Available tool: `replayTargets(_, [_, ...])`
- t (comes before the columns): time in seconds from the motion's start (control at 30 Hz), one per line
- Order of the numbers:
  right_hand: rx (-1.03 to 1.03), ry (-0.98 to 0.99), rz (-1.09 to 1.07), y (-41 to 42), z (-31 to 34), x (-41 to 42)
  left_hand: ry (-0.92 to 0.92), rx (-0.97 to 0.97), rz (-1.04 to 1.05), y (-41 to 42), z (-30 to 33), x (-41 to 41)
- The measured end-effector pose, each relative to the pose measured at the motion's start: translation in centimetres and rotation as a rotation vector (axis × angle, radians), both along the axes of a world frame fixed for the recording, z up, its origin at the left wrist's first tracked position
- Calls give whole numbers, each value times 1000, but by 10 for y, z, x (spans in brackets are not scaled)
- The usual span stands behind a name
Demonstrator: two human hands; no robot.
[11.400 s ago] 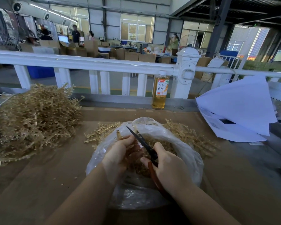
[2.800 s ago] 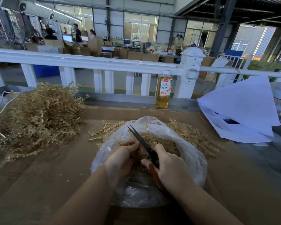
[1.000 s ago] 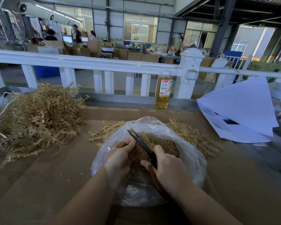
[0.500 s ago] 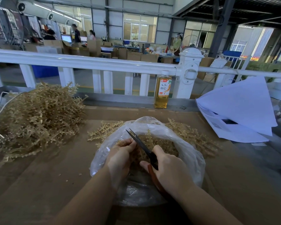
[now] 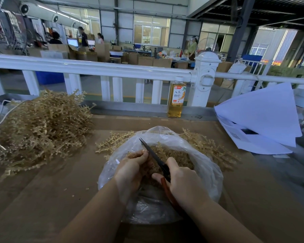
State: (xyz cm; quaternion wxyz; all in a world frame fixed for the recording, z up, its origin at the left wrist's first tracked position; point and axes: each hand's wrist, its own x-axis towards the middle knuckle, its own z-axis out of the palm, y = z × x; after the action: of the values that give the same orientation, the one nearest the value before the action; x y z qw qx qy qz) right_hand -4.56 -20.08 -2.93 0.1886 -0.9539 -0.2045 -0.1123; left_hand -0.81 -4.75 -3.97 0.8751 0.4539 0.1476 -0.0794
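Amber drink bottle [image 5: 176, 100] by white railing [image 5: 95, 67], white paper sheets [image 5: 260, 116] at right, cardboard boxes [image 5: 145, 61] beyond

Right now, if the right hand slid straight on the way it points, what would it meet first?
Probably the left hand, whose fingertips sit beside the scissors blades; past them, the plastic bag's rim. Depth is unclear.

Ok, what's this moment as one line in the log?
left hand: holds tan plastic sprig | right hand: grips orange-handled dark-bladed scissors | under both: clear plastic bag of tan cut pieces
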Motion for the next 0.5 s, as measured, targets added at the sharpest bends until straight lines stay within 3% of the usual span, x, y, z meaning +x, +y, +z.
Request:
replayTargets(0.27, [57, -27, -32, -1, 0, -2, -5, 7, -11, 0, -1, -1])
replayTargets(0.5, [88, -37, -72, -2, -3, -3, -38, 83, -183, 10, 4, -11])
